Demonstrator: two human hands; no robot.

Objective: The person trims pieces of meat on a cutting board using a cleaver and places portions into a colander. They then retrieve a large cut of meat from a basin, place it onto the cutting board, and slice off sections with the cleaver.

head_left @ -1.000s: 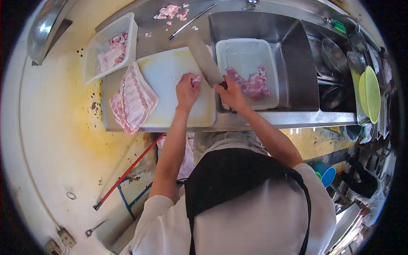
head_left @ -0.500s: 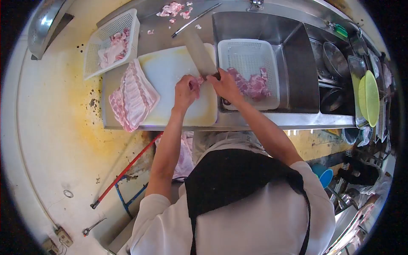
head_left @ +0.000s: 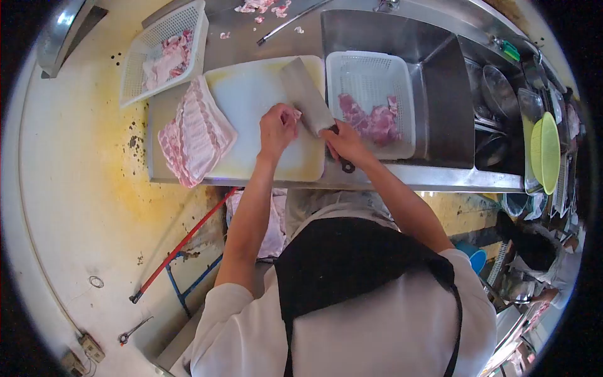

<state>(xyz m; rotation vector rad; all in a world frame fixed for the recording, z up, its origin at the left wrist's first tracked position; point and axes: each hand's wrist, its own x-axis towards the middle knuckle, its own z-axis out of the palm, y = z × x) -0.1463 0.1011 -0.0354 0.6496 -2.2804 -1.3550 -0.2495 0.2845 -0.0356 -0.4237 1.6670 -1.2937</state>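
Over the right part of the white cutting board (head_left: 242,94), my left hand (head_left: 278,131) is closed on a small piece of meat (head_left: 296,115), mostly hidden by the fingers. My right hand (head_left: 347,142) grips the dark handle of a cleaver (head_left: 308,93). The broad blade points up and left over the board, its lower end close to the meat piece. A slab of ribs (head_left: 198,133) lies across the board's left edge. Right of the board, a white basket (head_left: 370,61) in the sink holds cut pieces of meat (head_left: 379,124).
Another white basket (head_left: 134,75) with meat stands at the upper left. Behind the board lie a metal rod (head_left: 294,23) and meat scraps (head_left: 254,5). Bowls and a yellow-green colander (head_left: 545,152) are at the right. Another person (head_left: 556,267) is partly visible at the lower right.
The cleaver blade has moved down and right, away from the metal rod, and its handle end now shows below my right hand. Less of the meat piece shows at my left hand.
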